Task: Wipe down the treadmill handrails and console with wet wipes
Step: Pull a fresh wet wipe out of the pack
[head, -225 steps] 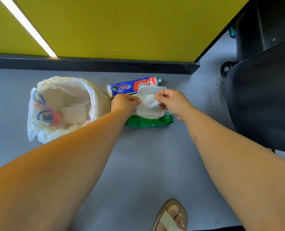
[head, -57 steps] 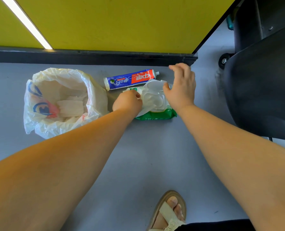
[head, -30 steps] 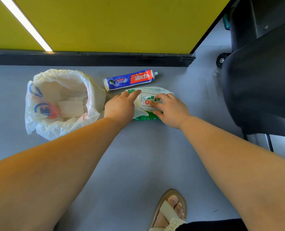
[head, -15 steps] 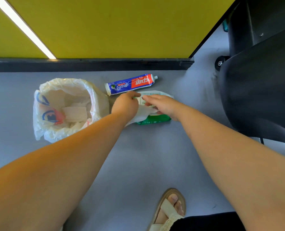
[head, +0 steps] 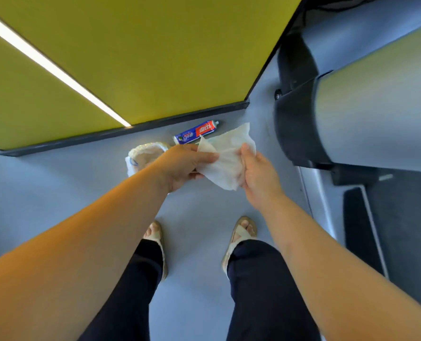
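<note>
Head view: left hand (head: 180, 166), right hand (head: 257, 175) pinch wipe (head: 226, 156); toothpaste (head: 195, 132) lettering blurred.

Plastic bag (head: 144, 152) half behind left hand (head: 180, 166) — right hand (head: 258, 175) fingers behind wet wipe (head: 226, 153) — treadmill (head: 376, 107) cut off

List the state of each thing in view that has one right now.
wipe: unfolded, held up off the floor between both hands
left hand: pinches the wipe's left edge
right hand: grips the wipe's right side
toothpaste tube: lying flat on the floor
bag: on the floor, mouth open, partly hidden behind the left hand
treadmill: at the right, neither hand touching it
</note>
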{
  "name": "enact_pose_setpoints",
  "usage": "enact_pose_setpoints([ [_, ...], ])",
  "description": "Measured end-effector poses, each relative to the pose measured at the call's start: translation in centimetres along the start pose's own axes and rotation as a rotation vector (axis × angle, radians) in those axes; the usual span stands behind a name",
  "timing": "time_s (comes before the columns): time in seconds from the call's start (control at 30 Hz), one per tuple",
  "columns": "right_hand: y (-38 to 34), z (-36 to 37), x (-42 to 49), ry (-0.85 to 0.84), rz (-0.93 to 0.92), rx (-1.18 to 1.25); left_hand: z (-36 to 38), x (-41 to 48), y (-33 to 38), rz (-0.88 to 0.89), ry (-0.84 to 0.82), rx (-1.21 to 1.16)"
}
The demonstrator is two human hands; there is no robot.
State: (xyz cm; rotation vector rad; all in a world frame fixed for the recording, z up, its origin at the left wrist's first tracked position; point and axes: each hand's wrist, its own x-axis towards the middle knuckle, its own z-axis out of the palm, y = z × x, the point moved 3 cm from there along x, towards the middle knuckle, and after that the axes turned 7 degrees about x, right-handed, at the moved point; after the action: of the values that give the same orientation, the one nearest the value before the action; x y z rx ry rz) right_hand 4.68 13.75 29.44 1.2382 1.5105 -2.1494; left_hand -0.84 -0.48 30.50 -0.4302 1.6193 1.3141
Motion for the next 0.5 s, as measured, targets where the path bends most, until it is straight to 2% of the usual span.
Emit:
enact_pose_setpoints([
  [0.1,-4.1,0.1,-8.0,0.083,-0.052,0.061,2.4,-7.6,3.4,0.021,-0.029,-0.245],
  [0.17,-6.7,0.0,-13.2,0.141,-0.084,0.137,3.9,-12.1,5.3,0.044,-0.046,-0.267],
  [0.23,-9.0,-0.4,-18.4,0.185,-0.123,0.249,4.9,-16.1,6.8,0.087,-0.054,-0.181],
  [0.33,-10.9,-1.3,-25.8,0.267,-0.145,0.507,6.1,-21.5,8.7,0.182,-0.086,0.1],
  [0.43,-11.3,-2.3,-32.5,0.375,-0.154,0.75,8.4,-27.5,10.6,0.238,-0.216,0.251],
  [0.5,-11.2,-3.7,-36.9,0.47,-0.237,0.838,10.7,-31.3,11.0,0.227,-0.324,0.315],
])
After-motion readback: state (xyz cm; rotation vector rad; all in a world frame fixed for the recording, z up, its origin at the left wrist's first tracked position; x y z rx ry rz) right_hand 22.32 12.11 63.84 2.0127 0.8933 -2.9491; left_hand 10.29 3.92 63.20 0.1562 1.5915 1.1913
